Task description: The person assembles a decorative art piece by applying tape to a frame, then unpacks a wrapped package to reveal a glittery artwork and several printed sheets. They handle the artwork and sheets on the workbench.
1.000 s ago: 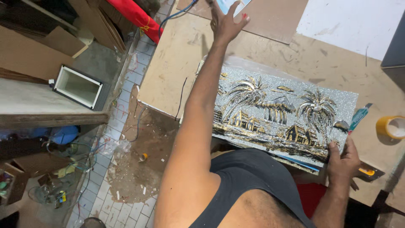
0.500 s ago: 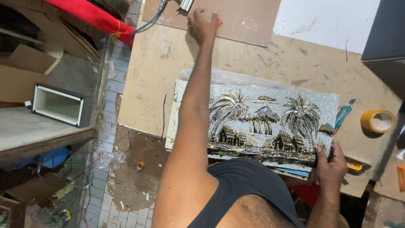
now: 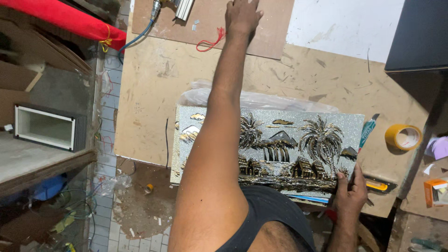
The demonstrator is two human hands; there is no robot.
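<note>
A glittery silver picture (image 3: 289, 144) with golden palm trees and huts lies flat on the wooden worktable (image 3: 154, 93). My right hand (image 3: 350, 189) grips its lower right corner, fingers over the edge. My left hand (image 3: 241, 16) is stretched far across the table, palm down with fingers spread on a brown board (image 3: 275, 28) at the back, holding nothing. A red string (image 3: 210, 43) lies just left of that hand. Clear plastic wrap (image 3: 261, 98) sticks out from behind the picture's top edge.
A yellow tape roll (image 3: 403, 137) and a teal-handled knife (image 3: 368, 130) lie right of the picture. A white sheet (image 3: 345, 25) and a dark panel (image 3: 417, 35) sit at the back right. A red cloth roll (image 3: 60, 21), cardboard and a white box frame (image 3: 46, 127) are on the left.
The view has shifted so the table's far side shows more. My left hand has settled flat on the back board. My right hand keeps its grip on the picture's corner.
</note>
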